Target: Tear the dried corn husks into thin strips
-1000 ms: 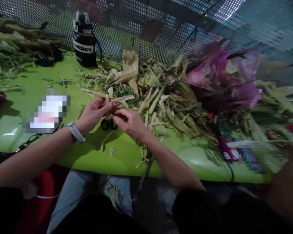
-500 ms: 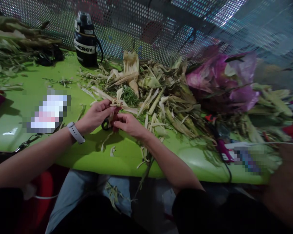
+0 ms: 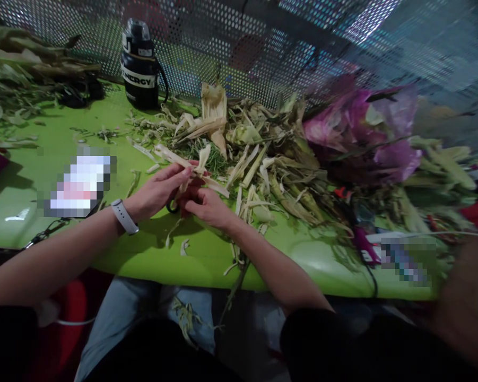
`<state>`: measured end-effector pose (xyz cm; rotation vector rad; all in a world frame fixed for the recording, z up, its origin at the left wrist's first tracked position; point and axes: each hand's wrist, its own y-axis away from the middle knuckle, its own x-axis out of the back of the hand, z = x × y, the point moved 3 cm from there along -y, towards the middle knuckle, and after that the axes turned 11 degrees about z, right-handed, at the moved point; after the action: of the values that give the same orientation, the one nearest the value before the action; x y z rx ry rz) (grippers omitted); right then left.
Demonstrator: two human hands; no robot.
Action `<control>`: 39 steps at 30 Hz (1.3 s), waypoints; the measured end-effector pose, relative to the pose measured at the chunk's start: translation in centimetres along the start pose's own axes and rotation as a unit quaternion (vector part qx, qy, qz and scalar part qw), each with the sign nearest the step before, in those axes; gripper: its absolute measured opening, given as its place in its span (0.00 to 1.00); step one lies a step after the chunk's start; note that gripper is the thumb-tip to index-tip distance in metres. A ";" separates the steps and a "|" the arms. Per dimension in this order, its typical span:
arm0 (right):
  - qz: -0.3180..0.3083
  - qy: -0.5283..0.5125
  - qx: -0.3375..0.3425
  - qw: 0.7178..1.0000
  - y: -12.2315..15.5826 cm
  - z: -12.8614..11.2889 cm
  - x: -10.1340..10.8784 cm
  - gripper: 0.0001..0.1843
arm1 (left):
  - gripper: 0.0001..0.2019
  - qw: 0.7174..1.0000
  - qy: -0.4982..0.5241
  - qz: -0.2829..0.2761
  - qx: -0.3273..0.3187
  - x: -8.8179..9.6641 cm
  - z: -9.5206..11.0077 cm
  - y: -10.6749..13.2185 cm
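Note:
My left hand (image 3: 163,188), with a pale watch band on its wrist, is closed on a piece of pale corn husk (image 3: 202,159) whose tip stands up above the fingers. From below and to the right, my right hand (image 3: 207,206) is closed on the lower part of the same bundle. Pale husk strips (image 3: 217,187) stick out to both sides. A little red shows between the hands, mostly hidden by the fingers. A dark ring (image 3: 172,206), perhaps a scissors handle or a tape roll, lies just below my left fingers.
Dry husks (image 3: 290,185) are heaped behind and to the right, with green string-like strands (image 3: 211,159) in front. A black bottle (image 3: 140,79) stands at the back left. A blurred-out phone (image 3: 79,183) lies left, a pink plastic bag (image 3: 366,127) right. The green table (image 3: 143,260) ends near my lap.
My left fingers have stretched over the husk bundle, and its upright tip has shifted right. My right hand has turned and curled closer, so the red part is now mostly covered.

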<state>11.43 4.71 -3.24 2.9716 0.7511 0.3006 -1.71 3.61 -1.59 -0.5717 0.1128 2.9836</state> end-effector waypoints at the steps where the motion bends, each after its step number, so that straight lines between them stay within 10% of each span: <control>1: -0.006 0.005 0.010 1.000 0.1 0.0 -0.2 0.02 | 0.18 0.999 -0.031 -0.002 -0.007 0.0 -0.1 0.0; 8: -0.132 0.017 0.033 0.991 3.1 -3.1 1.5 0.10 | 0.15 0.982 -0.184 -0.024 -0.040 0.6 0.9 -0.1; 13: 0.152 0.011 0.159 0.975 2.4 -4.9 6.4 0.17 | 0.16 0.957 -0.267 -0.115 -0.025 0.1 0.4 0.0; 17: 0.120 0.131 0.181 0.967 0.6 -3.6 5.1 0.18 | 0.14 0.942 -0.294 -0.156 -0.034 -0.5 0.1 0.2; 27: 0.189 0.010 0.199 0.961 0.6 -2.2 2.3 0.12 | 0.16 0.928 -0.306 -0.211 -0.031 -1.2 0.1 0.5; 39: 0.122 0.198 0.144 0.962 0.3 -3.0 5.4 0.31 | 0.18 0.974 -0.211 -0.086 0.012 0.0 0.3 0.0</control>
<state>15.61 7.09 0.63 3.3295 0.4844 0.8970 -1.79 3.65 -1.36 0.0618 0.0606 2.8511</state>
